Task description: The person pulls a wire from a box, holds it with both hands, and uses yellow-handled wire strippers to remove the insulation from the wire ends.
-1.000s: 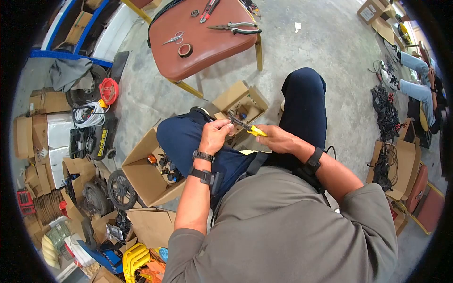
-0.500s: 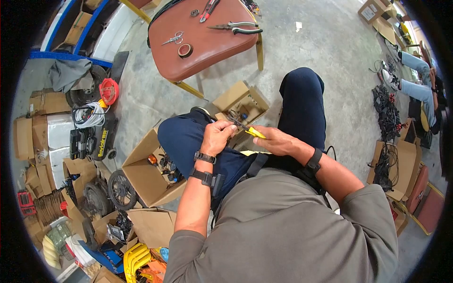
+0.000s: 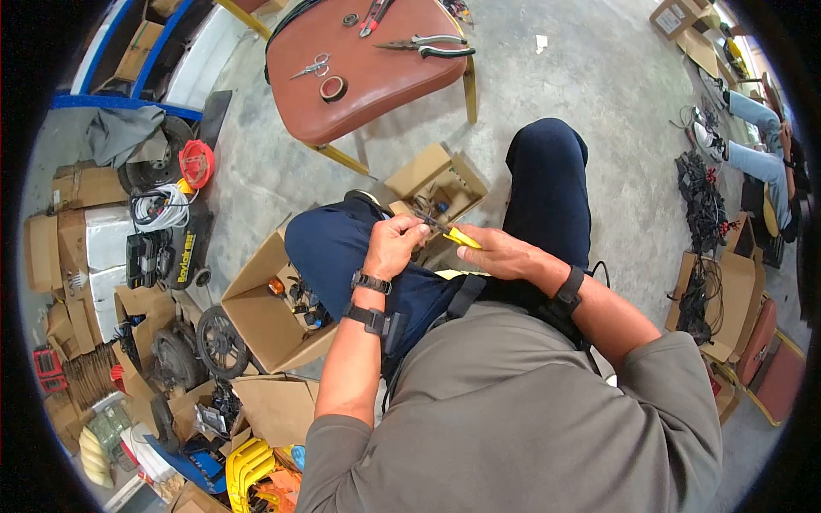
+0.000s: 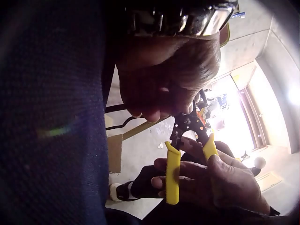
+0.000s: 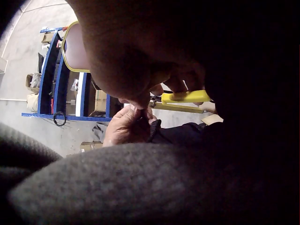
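My right hand (image 3: pixel 500 254) holds wire strippers by their yellow handles (image 3: pixel 464 239). Their dark head, with several holes in it, shows between spread handles in the left wrist view (image 4: pixel 189 125). Close by, my left hand (image 3: pixel 393 248) has its fingers curled together and pinches a thin black wire (image 4: pixel 116 108) right at the stripper head. Two dark strands trail from that hand in the left wrist view. The wire's end is hidden by the fingers. In the right wrist view the left hand (image 5: pixel 125 127) appears beyond the yellow handle (image 5: pixel 187 97).
Ahead stands a brown chair (image 3: pixel 368 77) bearing pliers (image 3: pixel 428 47), scissors (image 3: pixel 315 67) and a tape roll (image 3: pixel 333 88). A small open carton (image 3: pixel 419 175) is just past the hands; a larger carton (image 3: pixel 256 316) with parts sits left of the knee. Another person's legs (image 3: pixel 753 137) are far right.
The hands stay close together at the same place. The strippers' yellow handles have turned slightly in the right hand, and the left fingers have shifted a little.
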{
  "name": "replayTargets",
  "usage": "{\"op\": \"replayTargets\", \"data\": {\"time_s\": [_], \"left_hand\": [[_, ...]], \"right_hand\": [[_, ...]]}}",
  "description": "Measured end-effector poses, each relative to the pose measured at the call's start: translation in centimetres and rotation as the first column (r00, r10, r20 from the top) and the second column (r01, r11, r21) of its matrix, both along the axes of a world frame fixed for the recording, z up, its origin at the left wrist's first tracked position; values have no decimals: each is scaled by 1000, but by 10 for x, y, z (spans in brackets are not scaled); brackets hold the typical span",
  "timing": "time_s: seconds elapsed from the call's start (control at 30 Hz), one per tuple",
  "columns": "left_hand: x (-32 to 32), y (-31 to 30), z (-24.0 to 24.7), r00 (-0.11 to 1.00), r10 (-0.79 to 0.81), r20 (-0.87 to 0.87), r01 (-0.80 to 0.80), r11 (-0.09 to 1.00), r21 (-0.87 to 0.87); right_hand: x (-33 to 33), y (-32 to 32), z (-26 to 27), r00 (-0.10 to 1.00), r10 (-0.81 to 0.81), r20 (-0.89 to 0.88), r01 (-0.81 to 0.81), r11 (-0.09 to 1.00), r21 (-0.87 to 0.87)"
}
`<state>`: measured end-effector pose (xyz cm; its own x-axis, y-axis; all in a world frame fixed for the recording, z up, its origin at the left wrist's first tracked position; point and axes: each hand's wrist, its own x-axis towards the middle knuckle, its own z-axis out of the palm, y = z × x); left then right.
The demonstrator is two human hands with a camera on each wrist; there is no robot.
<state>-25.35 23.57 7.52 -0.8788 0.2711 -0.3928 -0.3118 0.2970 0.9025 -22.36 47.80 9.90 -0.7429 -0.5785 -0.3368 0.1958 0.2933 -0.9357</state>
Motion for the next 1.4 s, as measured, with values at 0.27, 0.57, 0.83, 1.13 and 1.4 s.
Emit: {"op": "replayTargets", "data": {"time_s": [0.27,0.57,0.83,1.13,1.4], "left_hand": [[1,-1,-2,1000,-23,21,23,999,-35],[1,-2,-1,999,-39,18,39,999,-11],[3,1,3,999,-37,-5,37,999,-6],[3,0,9,992,-69,-108,65,997,-39],[8,7,21,997,63,-44,-60,996,65]], "right_hand": [[-1,1,-1,1000,28,4,-28,1000,2],[2,2,-16,997,58,-59,-57,998,20],[1,1,-23,993,78,-86,-78,997,-2],[-6,3,-4,990,47,133,-60,993,98],[-8,3,0,994,-20,110,9,995,104]]}}
